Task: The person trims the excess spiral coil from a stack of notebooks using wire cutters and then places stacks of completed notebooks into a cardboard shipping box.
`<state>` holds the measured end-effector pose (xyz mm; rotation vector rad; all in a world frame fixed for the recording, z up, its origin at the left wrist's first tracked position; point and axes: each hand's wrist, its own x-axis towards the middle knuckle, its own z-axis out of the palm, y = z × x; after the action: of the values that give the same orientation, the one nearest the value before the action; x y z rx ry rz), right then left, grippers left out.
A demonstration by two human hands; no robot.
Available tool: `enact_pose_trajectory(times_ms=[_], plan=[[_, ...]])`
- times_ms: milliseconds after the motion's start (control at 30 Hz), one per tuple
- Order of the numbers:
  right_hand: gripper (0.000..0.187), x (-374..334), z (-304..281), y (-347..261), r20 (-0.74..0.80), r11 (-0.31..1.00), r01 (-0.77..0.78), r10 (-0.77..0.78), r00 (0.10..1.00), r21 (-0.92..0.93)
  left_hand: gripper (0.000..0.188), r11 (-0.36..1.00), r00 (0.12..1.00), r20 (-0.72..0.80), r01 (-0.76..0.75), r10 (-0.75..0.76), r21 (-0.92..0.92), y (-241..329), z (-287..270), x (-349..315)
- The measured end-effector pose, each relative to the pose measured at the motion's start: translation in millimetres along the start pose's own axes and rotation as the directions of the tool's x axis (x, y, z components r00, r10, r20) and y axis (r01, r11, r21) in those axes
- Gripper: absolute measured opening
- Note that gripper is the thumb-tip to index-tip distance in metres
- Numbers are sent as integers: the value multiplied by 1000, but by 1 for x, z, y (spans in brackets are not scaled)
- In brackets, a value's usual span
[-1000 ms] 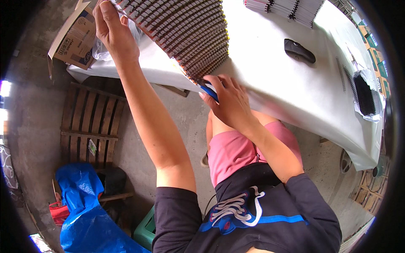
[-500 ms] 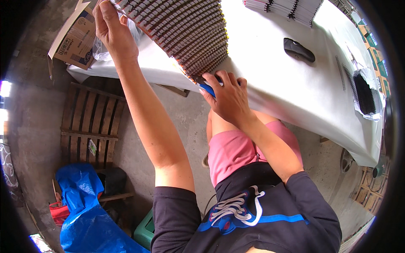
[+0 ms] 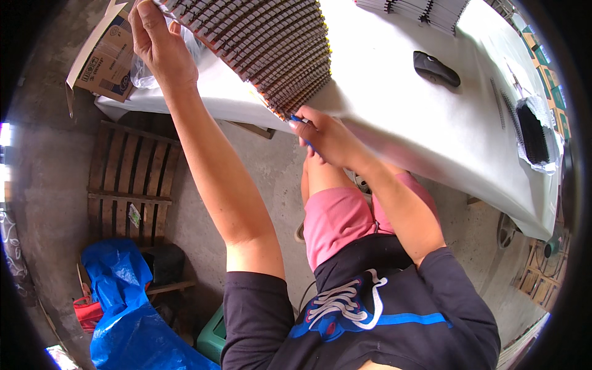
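Note:
A fanned stack of spiral-bound notebooks (image 3: 259,49) with dark coils lies at the table's near edge. My left hand (image 3: 161,52) is closed on its upper-left corner. At the stack's lower corner, my right hand (image 3: 327,137) is wrapped round a blue-handled tool (image 3: 310,145), perhaps pliers. Fingers cover most of that tool, and its tip is close to the coil ends. I cannot tell whether it touches them.
The white-covered table (image 3: 382,92) carries a black elongated object (image 3: 436,69), another coil-bound stack (image 3: 425,13) and a white wrapper of black coils (image 3: 535,135). A cardboard box (image 3: 105,58) stands at left, near a clear plastic bag (image 3: 143,73). Below are a wooden pallet (image 3: 132,179) and blue tarp (image 3: 120,290).
My right hand has turned and drawn slightly down from the stack's corner with the blue-handled tool. My left hand has shifted slightly left, still holding the notebooks.

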<state>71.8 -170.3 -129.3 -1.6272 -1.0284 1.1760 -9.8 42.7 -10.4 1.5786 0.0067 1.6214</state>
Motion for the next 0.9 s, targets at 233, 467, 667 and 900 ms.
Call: enact_pose_trajectory(times_ms=[233,467,667,900], plan=[[36,-17,23,18,-334,677,149,-527,781,-720,39,999,998,-56,33,-34,-11,4,3,-1],[36,-9,26,27,-309,513,77,-624,718,-855,39,999,999,-34,26,-27,-20,10,13,-5],[30,-3,23,20,-283,804,135,-354,891,-580,42,999,1000,13,23,-23,23,4,-1,-2],[32,-13,13,10,-259,886,65,-203,944,-460,40,999,1000,12,-27,28,-40,4,6,-2]])
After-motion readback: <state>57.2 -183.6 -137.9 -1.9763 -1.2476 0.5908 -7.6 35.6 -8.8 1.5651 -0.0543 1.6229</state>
